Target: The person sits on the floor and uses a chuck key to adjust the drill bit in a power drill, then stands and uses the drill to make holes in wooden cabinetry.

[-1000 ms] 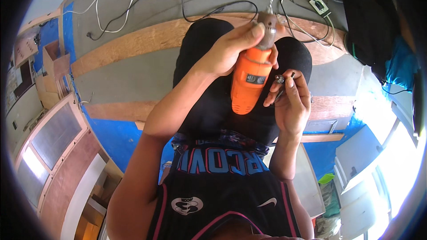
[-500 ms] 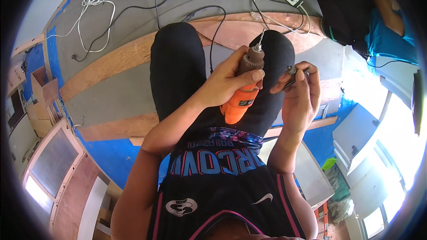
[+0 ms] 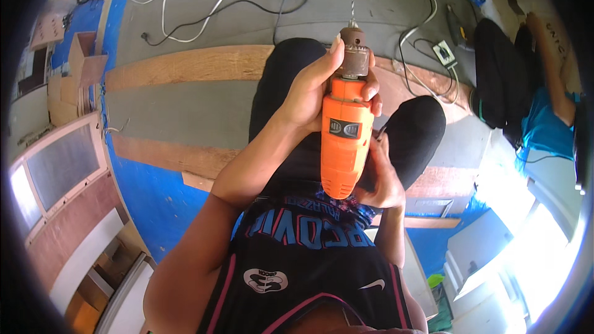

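Note:
An orange power drill (image 3: 344, 154) is held up in front of my body, its drill bit (image 3: 352, 11) pointing away from me. My left hand (image 3: 304, 94) is closed around its front, with the thumb along the brown metal chuck (image 3: 355, 52) and fingertips showing on the far side. Lower down, my right hand (image 3: 386, 180) is closed beside the drill's rear body. A dark chuck key (image 3: 382, 130) pokes out by its fingers, mostly hidden. The drill's handle is out of sight behind its body.
My bent knees (image 3: 421, 130) flank the drill. Wooden strips (image 3: 185, 65) lie across the grey floor surface. White cable (image 3: 216, 6), black cords and a white socket box (image 3: 443, 54) lie beyond. At the right, another person in a blue top (image 3: 550, 130) sits close by.
The drill has come up closer and turned more upright, its bit pointing straight away. My right hand has dropped toward me, from beside the chuck to beside the drill's rear.

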{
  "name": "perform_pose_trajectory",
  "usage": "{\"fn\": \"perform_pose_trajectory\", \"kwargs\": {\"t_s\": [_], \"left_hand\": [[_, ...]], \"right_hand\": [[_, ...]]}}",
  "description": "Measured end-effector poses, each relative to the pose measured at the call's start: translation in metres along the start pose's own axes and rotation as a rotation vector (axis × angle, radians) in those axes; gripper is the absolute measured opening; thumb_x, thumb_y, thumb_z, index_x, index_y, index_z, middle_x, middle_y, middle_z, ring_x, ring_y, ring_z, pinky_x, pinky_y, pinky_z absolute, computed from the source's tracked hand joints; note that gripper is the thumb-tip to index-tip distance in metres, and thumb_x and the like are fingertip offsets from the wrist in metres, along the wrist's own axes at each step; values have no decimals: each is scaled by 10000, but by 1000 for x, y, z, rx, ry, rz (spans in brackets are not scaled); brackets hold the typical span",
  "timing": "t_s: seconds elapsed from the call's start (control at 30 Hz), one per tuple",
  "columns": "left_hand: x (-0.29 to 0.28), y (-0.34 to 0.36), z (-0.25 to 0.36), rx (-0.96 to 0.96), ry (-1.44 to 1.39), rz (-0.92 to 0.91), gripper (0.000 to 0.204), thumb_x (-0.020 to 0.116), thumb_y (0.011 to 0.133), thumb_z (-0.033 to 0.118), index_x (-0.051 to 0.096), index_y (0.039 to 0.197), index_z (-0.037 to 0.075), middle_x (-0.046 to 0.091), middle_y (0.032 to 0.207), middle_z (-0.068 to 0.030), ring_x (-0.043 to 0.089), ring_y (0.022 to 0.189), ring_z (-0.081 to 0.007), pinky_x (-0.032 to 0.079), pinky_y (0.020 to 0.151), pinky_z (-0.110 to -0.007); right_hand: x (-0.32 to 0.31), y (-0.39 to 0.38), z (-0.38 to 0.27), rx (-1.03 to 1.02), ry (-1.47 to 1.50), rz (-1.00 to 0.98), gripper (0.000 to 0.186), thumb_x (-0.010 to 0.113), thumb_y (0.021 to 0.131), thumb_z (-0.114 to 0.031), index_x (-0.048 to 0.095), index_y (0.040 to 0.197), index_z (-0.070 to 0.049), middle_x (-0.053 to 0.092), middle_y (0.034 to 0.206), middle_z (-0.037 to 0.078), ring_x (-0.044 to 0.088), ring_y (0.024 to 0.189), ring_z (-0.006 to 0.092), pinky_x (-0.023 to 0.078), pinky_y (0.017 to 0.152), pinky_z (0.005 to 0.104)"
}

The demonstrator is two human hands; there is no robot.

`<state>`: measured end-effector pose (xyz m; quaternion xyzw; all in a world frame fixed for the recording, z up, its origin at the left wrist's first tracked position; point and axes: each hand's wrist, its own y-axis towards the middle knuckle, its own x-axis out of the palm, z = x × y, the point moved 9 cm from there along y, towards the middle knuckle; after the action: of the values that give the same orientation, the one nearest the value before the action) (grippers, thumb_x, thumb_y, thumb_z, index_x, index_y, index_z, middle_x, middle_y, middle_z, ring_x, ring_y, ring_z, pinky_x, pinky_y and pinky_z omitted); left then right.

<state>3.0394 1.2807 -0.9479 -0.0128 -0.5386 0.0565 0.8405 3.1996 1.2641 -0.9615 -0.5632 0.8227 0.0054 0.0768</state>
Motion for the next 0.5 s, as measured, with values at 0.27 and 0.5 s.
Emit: {"fn": "perform_pose_trajectory", "kwargs": {"t_s": [0.27,0.5], "left_hand": [[-14,-31,27,155,-11,22,534,430,1050,570,540,1202,69,644,881,-123,677,890,-342,540,811,-451],[26,-49,20,119,236,-55,562,567,1016,514,485,1260,14,647,892,-139,665,852,-246,544,806,-407]], "right_hand": [[35,24,-10,-226,-461,285,660,805,690,-96,548,1273,79,534,1212,248,501,1082,425,444,933,492],[46,16,-9,-167,-497,222,709,849,677,-80,532,1292,70,527,1225,238,495,1104,428,444,949,501]]}}
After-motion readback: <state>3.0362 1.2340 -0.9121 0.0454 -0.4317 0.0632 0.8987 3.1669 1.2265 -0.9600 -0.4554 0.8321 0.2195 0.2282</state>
